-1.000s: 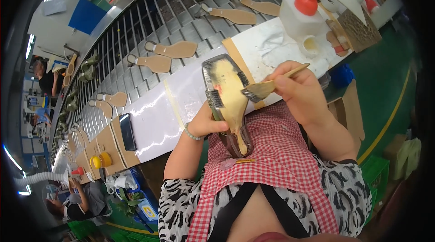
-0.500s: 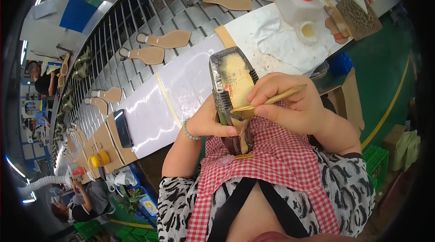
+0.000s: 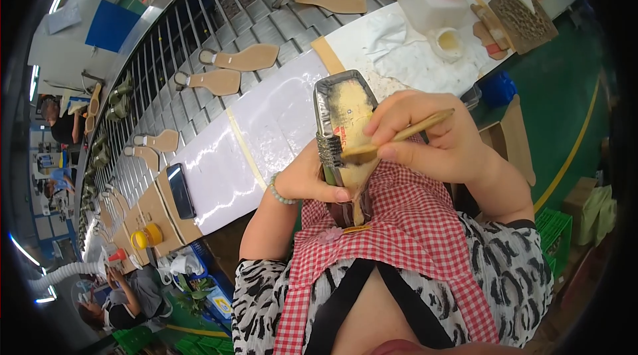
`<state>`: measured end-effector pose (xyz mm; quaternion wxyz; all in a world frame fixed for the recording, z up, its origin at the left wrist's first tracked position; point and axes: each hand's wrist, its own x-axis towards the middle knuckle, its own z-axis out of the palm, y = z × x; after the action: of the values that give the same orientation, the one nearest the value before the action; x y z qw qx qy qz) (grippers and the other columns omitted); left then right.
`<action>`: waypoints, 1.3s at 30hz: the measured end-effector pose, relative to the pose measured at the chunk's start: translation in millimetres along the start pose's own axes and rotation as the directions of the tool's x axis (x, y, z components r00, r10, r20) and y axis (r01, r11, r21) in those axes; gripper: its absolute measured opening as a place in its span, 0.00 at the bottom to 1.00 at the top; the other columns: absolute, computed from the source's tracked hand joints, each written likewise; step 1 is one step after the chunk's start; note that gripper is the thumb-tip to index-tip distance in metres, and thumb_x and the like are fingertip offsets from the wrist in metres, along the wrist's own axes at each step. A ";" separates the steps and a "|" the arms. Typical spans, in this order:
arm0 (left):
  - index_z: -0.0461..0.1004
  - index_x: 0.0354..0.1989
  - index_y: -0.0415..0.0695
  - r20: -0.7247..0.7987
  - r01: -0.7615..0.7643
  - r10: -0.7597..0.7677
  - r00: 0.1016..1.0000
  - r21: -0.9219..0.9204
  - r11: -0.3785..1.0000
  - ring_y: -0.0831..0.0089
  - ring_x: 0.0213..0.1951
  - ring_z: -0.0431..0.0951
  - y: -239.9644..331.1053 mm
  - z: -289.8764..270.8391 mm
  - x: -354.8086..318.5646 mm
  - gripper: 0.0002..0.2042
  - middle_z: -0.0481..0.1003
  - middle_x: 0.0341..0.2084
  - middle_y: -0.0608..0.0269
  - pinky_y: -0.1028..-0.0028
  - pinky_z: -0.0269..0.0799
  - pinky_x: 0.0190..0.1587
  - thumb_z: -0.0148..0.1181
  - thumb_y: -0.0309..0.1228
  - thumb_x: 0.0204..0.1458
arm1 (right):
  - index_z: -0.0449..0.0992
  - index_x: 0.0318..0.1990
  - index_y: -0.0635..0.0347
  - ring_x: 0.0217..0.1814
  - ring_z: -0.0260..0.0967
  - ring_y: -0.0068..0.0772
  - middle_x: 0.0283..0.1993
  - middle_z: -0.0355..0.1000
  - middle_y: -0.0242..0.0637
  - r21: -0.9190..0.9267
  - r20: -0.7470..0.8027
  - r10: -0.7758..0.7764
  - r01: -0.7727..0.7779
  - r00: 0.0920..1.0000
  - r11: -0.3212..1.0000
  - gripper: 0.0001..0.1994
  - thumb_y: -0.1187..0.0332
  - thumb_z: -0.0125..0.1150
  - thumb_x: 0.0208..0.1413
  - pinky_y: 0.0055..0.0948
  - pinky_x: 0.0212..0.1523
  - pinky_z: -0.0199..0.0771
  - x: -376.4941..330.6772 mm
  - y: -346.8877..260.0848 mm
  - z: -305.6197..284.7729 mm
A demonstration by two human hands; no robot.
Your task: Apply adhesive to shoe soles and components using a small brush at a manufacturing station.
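Brush at the edge of an upturned shoe, centre of the frame.
The dark, square-toed shoe with a cream underside (image 3: 352,114) tilts sole-up above the red-and-white checked apron (image 3: 392,199), toe toward the top of the frame. The left hand (image 3: 307,179) clasps its narrow middle, thumb pressed on the near side; its other fingers are mostly hidden. The right hand (image 3: 435,139) pinches the slim wooden-handled brush (image 3: 425,123) between thumb and fingertips, bristles low at the cream surface; whether they touch is hard to tell. Good brushing likely wants a firm left grip, light strokes following the folded border, and little liquid, so none runs down the sides.
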<state>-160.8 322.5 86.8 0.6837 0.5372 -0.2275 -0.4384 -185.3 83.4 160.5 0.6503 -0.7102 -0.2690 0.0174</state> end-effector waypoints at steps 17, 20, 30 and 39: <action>0.57 0.62 0.38 -0.497 -0.435 0.203 0.844 -0.413 0.800 0.64 0.50 0.73 -5.2 -27.7 -13.6 0.48 0.69 0.53 0.53 0.66 0.70 0.54 0.64 0.61 0.39 | 0.75 0.37 0.68 0.45 0.71 0.27 0.41 0.74 0.42 0.423 -0.182 0.109 -0.022 0.977 0.906 0.06 0.79 0.62 0.50 0.26 0.49 0.69 20.3 18.5 4.5; 0.56 0.64 0.43 -0.553 -0.571 0.225 0.802 -0.600 0.560 0.56 0.56 0.67 14.0 -51.8 -15.8 0.45 0.65 0.56 0.48 0.52 0.60 0.61 0.54 0.65 0.45 | 0.74 0.37 0.68 0.44 0.71 0.28 0.41 0.74 0.43 0.403 -0.174 0.147 -0.066 0.974 0.913 0.06 0.78 0.61 0.52 0.27 0.49 0.70 25.7 38.4 7.1; 0.65 0.54 0.39 -0.790 -0.757 0.449 0.417 -0.028 0.653 0.65 0.47 0.74 110.0 -243.9 -44.8 0.19 0.73 0.45 0.58 0.66 0.71 0.52 0.57 0.25 0.52 | 0.74 0.36 0.67 0.43 0.72 0.29 0.39 0.75 0.44 0.456 -0.236 0.291 -0.159 0.927 0.876 0.05 0.78 0.61 0.51 0.28 0.48 0.71 52.1 69.9 1.7; 0.66 0.48 0.42 -0.776 -0.567 0.539 0.328 0.295 0.769 0.71 0.39 0.75 166.3 -406.9 47.9 0.24 0.73 0.39 0.63 0.73 0.70 0.41 0.65 0.16 0.40 | 0.73 0.33 0.65 0.39 0.73 0.31 0.36 0.76 0.44 0.497 -0.327 0.462 -0.265 0.824 0.826 0.07 0.74 0.66 0.47 0.28 0.45 0.71 88.5 100.4 -2.1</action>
<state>241.0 506.2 104.6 0.8206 0.5564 -0.0397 0.1241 -72.7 116.4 95.9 0.8176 -0.5729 0.0378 0.0447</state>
